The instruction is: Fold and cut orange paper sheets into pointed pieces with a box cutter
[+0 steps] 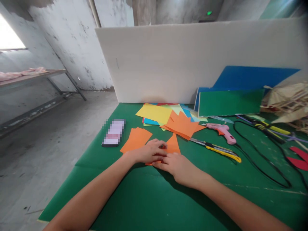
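My left hand [150, 151] and my right hand [179, 166] meet over a piece of orange paper [173, 144] on the green table. Its pointed top shows above the fingers; a small strip shows below them. The fingers of both hands are bent and close together on this paper, partly hiding it. Beside my left wrist lies another orange paper piece [136, 138], partly under the hand. Farther back, several orange cut pieces [184, 124] overlap in a jagged pile. A yellow utility knife [222, 152] rests to the right, its tip touching that pile.
A pink glue gun [222, 131] with a black cord [260, 165] lies at right. Coloured paper sheets [154, 112] are stacked at the back, before a white board [156, 64]. A phone [114, 133] lies at left. Pliers [267, 130] and red pieces [298, 163] lie far right.
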Action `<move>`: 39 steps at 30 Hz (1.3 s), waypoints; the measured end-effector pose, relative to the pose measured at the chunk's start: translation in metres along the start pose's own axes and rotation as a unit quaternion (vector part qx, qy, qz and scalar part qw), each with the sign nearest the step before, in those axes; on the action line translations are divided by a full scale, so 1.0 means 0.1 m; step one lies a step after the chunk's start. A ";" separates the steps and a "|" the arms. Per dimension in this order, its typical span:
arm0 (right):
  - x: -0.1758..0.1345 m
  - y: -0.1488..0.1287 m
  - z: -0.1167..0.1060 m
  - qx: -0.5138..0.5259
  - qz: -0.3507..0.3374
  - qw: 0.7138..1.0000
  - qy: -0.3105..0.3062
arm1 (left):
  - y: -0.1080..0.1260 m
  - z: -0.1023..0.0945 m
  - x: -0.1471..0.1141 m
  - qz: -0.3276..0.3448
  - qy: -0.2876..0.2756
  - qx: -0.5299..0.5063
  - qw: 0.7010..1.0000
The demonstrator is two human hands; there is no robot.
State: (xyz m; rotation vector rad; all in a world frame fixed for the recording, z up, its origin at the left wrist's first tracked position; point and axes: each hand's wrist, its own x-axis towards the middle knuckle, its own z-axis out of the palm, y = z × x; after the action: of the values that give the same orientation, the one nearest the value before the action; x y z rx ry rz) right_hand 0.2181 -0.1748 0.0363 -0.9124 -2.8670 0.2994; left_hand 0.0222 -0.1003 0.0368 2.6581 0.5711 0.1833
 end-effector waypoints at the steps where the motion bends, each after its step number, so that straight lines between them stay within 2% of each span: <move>1: 0.01 -0.01 0.01 -0.009 0.002 1.000 0.000 | 0.00 0.00 0.00 0.001 0.001 0.000 1.000; 14: 0.20 -0.14 0.20 -0.037 -0.008 0.999 0.020 | -0.03 0.03 0.02 -0.006 0.007 -0.007 1.000; 17: 0.17 -0.15 0.16 -0.032 0.003 0.999 0.023 | -0.02 0.02 0.01 -0.009 0.006 -0.010 1.000; 23: -0.04 -0.14 -0.03 -0.055 0.050 0.997 -0.017 | 0.04 -0.04 0.00 -0.009 -0.006 -0.012 1.000; 29: -0.48 0.11 -0.06 -0.060 0.105 0.993 0.007 | 0.00 -0.01 0.01 -0.014 -0.007 -0.019 1.000; 34: -0.78 0.32 -0.08 -0.015 0.149 0.988 0.032 | 0.01 -0.01 0.01 -0.022 -0.009 -0.033 0.999; 37: -0.88 0.50 -0.15 0.004 0.169 0.982 0.086 | 0.02 -0.02 0.00 -0.027 -0.012 -0.045 0.999; 39: -0.95 0.65 -0.18 -0.029 0.211 0.965 0.155 | 0.02 -0.01 0.00 -0.028 -0.007 -0.050 0.998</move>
State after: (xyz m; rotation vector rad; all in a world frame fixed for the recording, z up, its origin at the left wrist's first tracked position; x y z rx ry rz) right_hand 0.3347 -0.1748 0.0346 -1.4394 -2.3913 0.0958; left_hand 0.0221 -0.1014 0.0387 2.5419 0.6135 0.1721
